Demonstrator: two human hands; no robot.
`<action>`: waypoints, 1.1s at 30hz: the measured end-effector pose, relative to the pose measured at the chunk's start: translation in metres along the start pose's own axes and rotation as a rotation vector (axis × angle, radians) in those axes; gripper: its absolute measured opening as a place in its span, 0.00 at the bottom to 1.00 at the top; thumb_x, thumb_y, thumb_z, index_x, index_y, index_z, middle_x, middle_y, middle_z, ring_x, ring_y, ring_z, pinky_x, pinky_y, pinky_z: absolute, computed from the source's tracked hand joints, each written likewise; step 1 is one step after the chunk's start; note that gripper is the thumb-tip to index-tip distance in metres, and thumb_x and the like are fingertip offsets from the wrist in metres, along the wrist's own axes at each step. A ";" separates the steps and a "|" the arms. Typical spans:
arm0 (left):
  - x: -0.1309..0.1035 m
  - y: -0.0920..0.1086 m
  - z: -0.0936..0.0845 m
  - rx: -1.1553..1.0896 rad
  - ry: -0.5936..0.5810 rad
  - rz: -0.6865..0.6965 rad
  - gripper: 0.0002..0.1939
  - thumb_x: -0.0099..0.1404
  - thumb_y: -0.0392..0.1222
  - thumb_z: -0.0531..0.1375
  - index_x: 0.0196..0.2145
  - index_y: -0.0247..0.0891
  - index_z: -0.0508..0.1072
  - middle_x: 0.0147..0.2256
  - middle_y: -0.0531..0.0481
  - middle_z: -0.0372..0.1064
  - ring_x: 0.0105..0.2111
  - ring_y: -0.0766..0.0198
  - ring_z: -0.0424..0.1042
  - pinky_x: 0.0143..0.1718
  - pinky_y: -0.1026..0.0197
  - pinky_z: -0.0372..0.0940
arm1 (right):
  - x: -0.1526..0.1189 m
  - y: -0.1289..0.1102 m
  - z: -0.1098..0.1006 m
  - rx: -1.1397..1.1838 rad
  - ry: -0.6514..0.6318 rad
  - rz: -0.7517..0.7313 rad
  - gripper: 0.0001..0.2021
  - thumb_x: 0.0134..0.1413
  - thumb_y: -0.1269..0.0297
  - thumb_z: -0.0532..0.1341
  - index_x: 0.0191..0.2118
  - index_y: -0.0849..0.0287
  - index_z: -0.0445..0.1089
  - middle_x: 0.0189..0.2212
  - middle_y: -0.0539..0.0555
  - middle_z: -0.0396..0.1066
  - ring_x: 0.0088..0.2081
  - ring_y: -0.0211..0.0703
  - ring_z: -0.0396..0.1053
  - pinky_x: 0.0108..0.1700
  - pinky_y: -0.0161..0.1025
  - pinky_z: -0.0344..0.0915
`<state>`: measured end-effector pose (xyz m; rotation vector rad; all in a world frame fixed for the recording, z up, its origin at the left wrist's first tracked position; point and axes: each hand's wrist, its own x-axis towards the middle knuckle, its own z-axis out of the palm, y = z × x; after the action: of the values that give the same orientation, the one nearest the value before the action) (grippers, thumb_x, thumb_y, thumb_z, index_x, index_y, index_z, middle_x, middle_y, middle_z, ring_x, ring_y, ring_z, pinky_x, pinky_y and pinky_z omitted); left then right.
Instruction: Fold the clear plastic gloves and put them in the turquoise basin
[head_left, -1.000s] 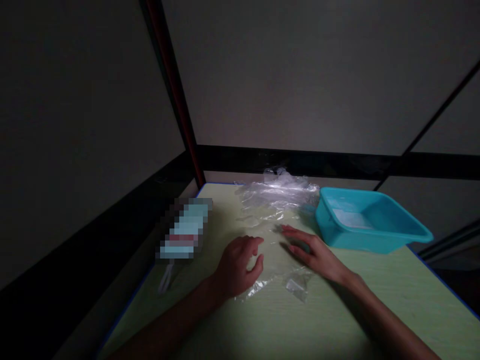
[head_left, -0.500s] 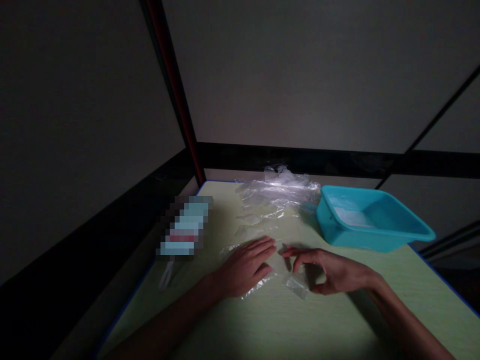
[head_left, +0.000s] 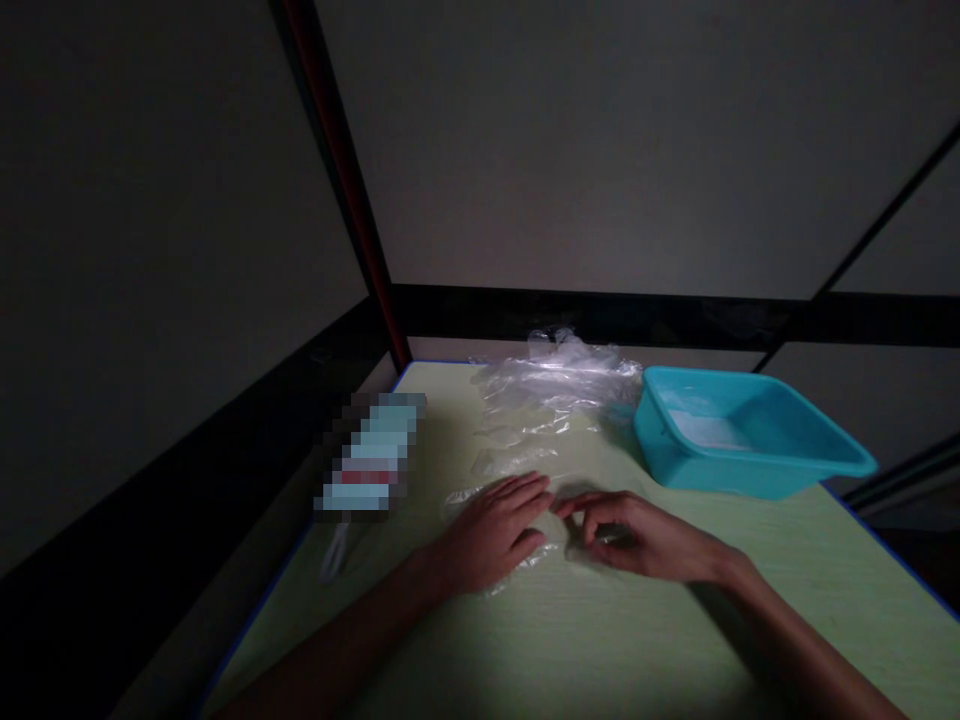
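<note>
A thin sheet of clear plastic film (head_left: 536, 560) lies on the table beneath my hands. My left hand (head_left: 499, 530) rests flat on it, fingers stretched to the right and thumb apart. Close by on the right, my right hand (head_left: 637, 535) is curled at the film's edge. Its index finger points left, and the thumb tip meets the bent fingers in a pinch with film at the tips. Further back lies a crumpled heap of clear plastic film (head_left: 559, 385), partly overlapping in layers toward my hands.
A turquoise plastic basin (head_left: 720, 475) stands at the right, with a white flat item (head_left: 705, 430) inside. At the left lies a pixelated object (head_left: 371, 455) with a white loop (head_left: 335, 550). The pale green table (head_left: 555, 660) has blue edges, and walls rise behind and left.
My right hand has moved slightly left, and its thumb has closed toward the fingers. The film flap under it no longer sticks out toward me. My left hand has stayed in place.
</note>
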<state>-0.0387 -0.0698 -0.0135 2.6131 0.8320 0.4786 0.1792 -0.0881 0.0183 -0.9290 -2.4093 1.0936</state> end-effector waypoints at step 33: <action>-0.005 0.006 -0.007 0.072 -0.072 0.185 0.23 0.57 0.45 0.56 0.51 0.38 0.61 0.52 0.44 0.58 0.52 0.59 0.57 0.55 0.52 0.45 | 0.007 0.014 0.010 0.057 0.405 0.066 0.12 0.56 0.61 0.52 0.38 0.61 0.68 0.40 0.57 0.69 0.43 0.44 0.65 0.45 0.42 0.61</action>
<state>-0.0430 -0.0757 -0.0063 2.7699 0.5979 0.4073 0.1750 -0.0820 0.0018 -1.0976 -2.0216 0.8893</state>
